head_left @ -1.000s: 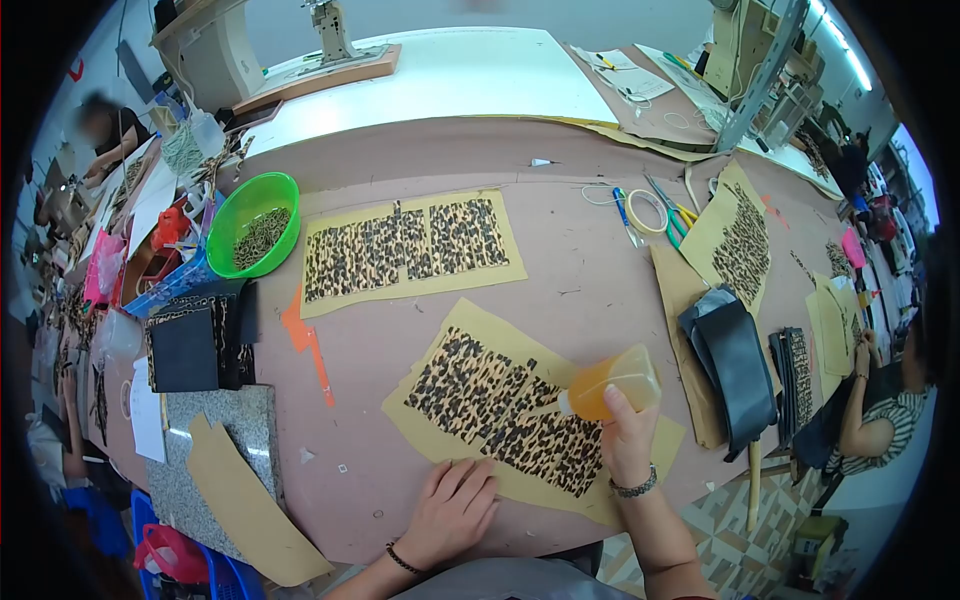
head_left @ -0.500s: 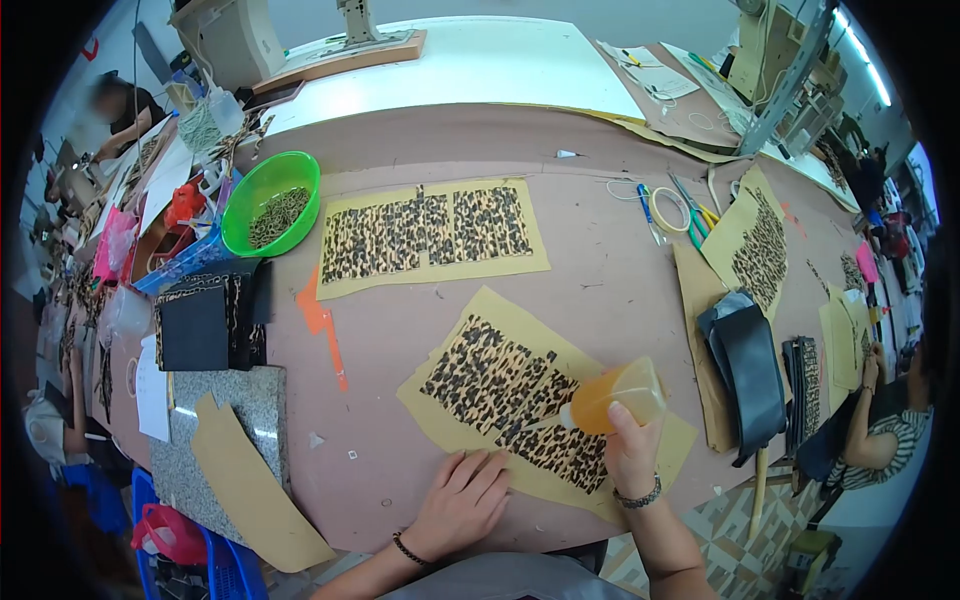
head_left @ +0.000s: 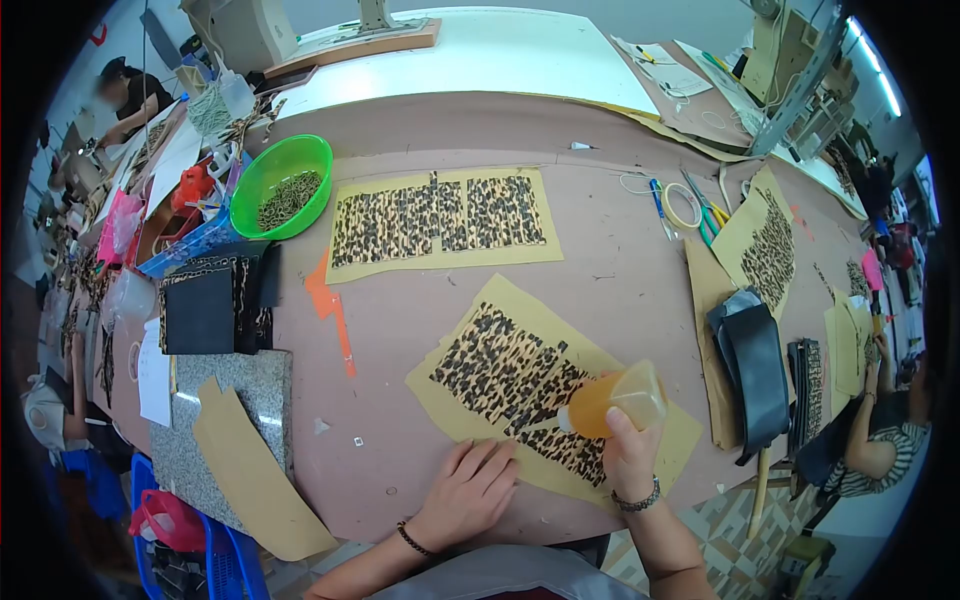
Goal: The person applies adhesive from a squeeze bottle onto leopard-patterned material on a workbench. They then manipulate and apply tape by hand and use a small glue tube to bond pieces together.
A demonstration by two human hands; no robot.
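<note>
In my right hand (head_left: 632,452) is a clear squeeze bottle (head_left: 632,394) of amber liquid, tilted so its thin nozzle points left. The nozzle tip is at or just above the leopard-print pieces (head_left: 500,362), which lie side by side on a yellow-tan paper sheet (head_left: 675,445). I cannot tell whether the tip touches them. My left hand (head_left: 472,492) lies flat with fingers apart, its fingertips on the sheet's near edge. Beyond is a second sheet (head_left: 385,274) bearing more leopard-print pieces (head_left: 385,225).
A green bowl (head_left: 322,190) of small metal-looking parts stands back left. Stacked black pieces (head_left: 200,315) and a granite slab (head_left: 275,395) are at left. Tape (head_left: 682,208), scissors (head_left: 708,226) and a black folded piece (head_left: 750,365) lie right. Other people work on both sides.
The view has shifted slightly, so the table's contents appear a little higher and further right. Against the sheet, the bottle's nozzle has moved slightly toward me. My left hand stays at the sheet's edge.
</note>
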